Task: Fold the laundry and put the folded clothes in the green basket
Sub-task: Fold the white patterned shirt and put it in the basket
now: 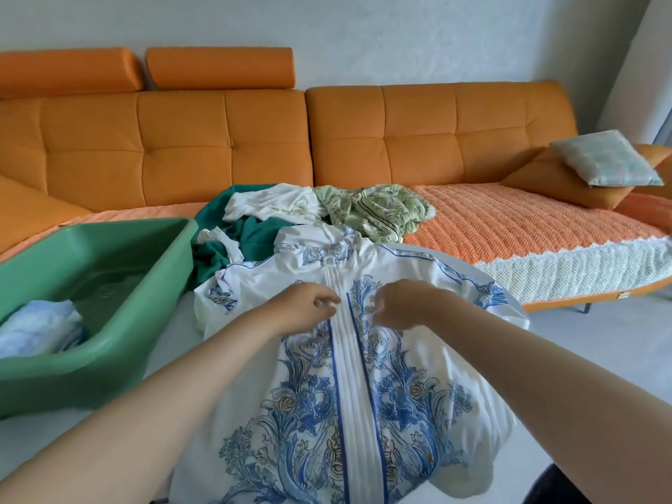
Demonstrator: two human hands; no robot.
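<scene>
The white blue-flowered jacket [363,401] lies flat on the desk [43,434], its zip running near to far. Midway up it, the left hand [312,303] and right hand [403,303] each pinch cloth beside the zip, equally near. The green basket [120,285] sits left; unfolded laundry [327,212] lies beyond.
</scene>
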